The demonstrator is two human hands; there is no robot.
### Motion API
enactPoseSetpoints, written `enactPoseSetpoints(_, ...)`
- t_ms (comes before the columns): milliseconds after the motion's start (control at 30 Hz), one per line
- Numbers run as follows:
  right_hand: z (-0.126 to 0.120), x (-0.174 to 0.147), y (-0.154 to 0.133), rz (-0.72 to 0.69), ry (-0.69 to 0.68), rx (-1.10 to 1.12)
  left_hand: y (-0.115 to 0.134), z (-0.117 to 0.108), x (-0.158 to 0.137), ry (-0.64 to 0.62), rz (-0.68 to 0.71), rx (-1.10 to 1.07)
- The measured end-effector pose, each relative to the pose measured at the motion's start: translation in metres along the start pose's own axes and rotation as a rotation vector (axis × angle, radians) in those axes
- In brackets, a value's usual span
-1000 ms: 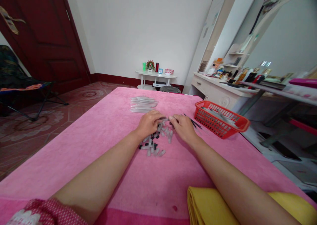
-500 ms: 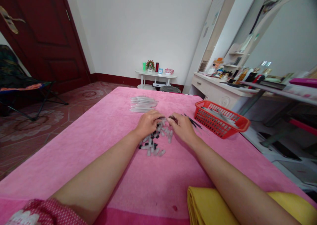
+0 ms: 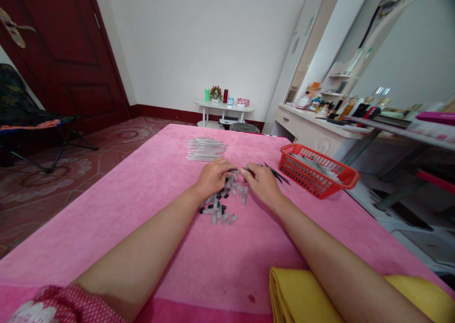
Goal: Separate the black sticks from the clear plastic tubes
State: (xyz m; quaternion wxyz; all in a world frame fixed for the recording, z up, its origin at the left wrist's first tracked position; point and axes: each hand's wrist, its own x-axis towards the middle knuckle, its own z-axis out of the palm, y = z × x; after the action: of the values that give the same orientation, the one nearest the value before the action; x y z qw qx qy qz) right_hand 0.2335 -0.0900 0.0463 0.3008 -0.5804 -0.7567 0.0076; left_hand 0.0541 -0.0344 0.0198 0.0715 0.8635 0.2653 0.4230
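Note:
My left hand [image 3: 214,177] and my right hand [image 3: 263,183] meet almost fingertip to fingertip over the pink cloth [image 3: 142,228]. Both have their fingers closed in a pinch, and a small greyish piece seems to lie between them, too small to name. Just below my hands spreads a loose pile of short translucent cap-like pieces [image 3: 232,218], mixed with small black pieces [image 3: 224,208]. Beyond my left hand lies a stack of thin whitish translucent sticks [image 3: 205,150]. To the right of my right hand are several slim black sticks [image 3: 277,173].
A red plastic basket [image 3: 305,183] with greyish sticks in it stands at the table's right edge. Folded yellow fabric [image 3: 295,294] lies near my right forearm. Farther off are a low white table [image 3: 223,106], a dressing table [image 3: 313,124] and a folding chair [image 3: 21,109].
Almost nothing differs; my right hand has shifted very slightly, and both hands keep their pinch in the same place.

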Motion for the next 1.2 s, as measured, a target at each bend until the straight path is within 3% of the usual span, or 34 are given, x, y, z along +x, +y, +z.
enactPoseSetpoints(1200,0.0041,-0.0002,0.0027,-0.047,-0.072,-0.03,-0.0041,0.0004,-0.0026,-0.081,0.052,0.08)
